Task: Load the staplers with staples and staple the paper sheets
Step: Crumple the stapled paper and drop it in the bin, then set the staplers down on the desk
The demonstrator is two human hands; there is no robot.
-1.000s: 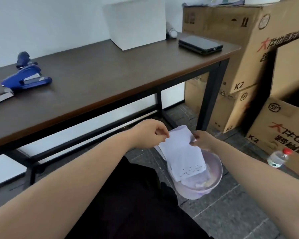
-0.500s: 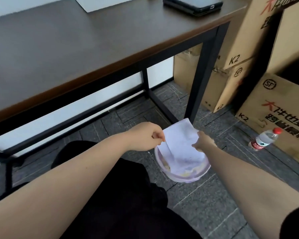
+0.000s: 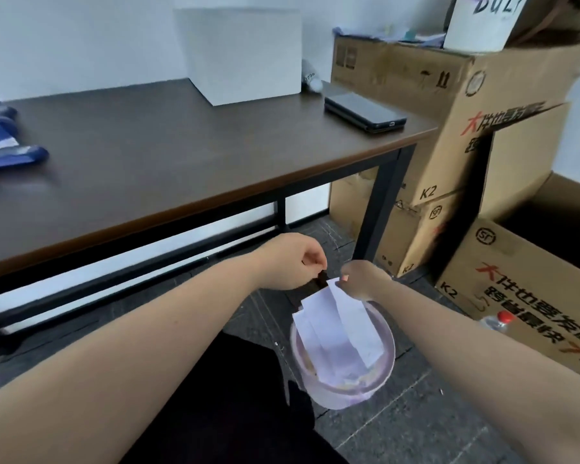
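Observation:
My right hand (image 3: 362, 279) pinches the top edge of the white paper sheets (image 3: 339, 329), which hang down into a lilac waste bin (image 3: 349, 393) on the floor. Just to the left, my left hand (image 3: 292, 262) has its fingertips pinched together, a small gap away from the paper, and I see nothing in it. A blue stapler (image 3: 10, 152) lies at the far left of the dark wooden table (image 3: 181, 155), cut off by the frame edge. A white stack of paper (image 3: 245, 55) leans against the wall at the back of the table.
A black flat device (image 3: 365, 112) lies at the table's right corner. Stacked cardboard boxes (image 3: 466, 128) fill the right side. A water bottle with a red cap (image 3: 496, 321) lies on the floor by the boxes. The black table leg (image 3: 379, 209) stands just behind the bin.
The sheets have sunk deeper into the bin. My left hand has come off the paper, which only my right hand now holds. The view has tilted back up to the table.

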